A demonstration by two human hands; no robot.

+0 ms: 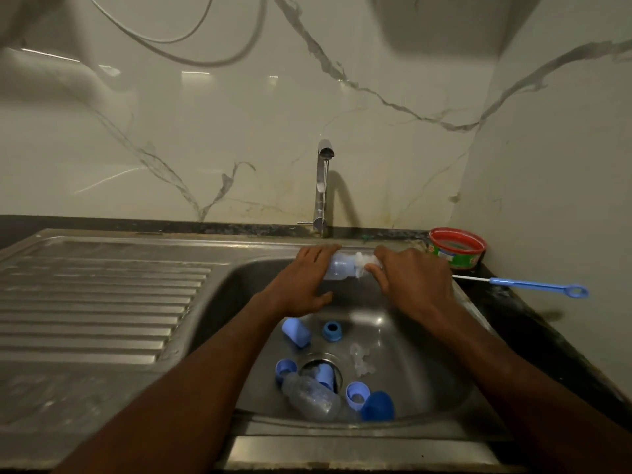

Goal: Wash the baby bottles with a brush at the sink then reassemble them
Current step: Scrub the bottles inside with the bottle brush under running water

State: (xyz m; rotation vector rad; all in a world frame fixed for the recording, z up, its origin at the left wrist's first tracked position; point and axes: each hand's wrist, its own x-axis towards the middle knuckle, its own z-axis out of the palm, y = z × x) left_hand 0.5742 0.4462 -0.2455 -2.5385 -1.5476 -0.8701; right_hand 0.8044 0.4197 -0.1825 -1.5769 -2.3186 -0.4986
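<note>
My left hand point(302, 280) grips a clear baby bottle point(337, 266) held sideways over the sink, below the tap. My right hand point(413, 280) holds a white bristly brush head point(363, 265) at the bottle's mouth; its handle is hidden in my fist. On the sink floor lie a second clear bottle point(313, 396), a pale blue cap point(296, 331), a blue collar ring point(332, 331), two pale blue rings point(285, 368) point(356, 395), a dark blue cap point(378, 407) and clear teats point(360, 362).
The steel sink point(239, 289) has a ribbed draining board point(102, 302) on the left. A chrome tap point(322, 189) stands behind it. On the dark counter at right lie a thin blue-handled brush point(533, 286) and a red-rimmed tub point(456, 247).
</note>
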